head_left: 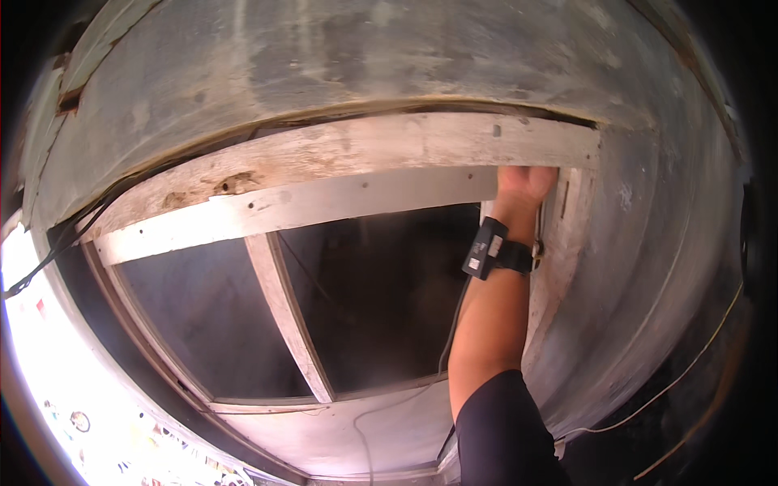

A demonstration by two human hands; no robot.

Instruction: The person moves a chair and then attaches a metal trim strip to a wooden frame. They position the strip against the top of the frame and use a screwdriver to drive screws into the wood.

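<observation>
My right hand (525, 181) reaches up to the upper right corner of a worn wooden window frame (381, 142), at the underside of its top beam. Its fingers disappear behind the beam, so I cannot see what they hold. A black strapped device (485, 247) with a cable is on my wrist. Below the beam are a paler strip (309, 196), dark panels or openings (373, 300) and a white upright bar (284, 312). My left hand is out of view.
A stained grey wall (348, 57) surrounds the frame and curves down the right. Black cables (61, 243) run at the left beside a bright opening onto outdoors. A thin pale wire (648, 401) hangs at the lower right, and a ledge (292, 429) lies below the panels.
</observation>
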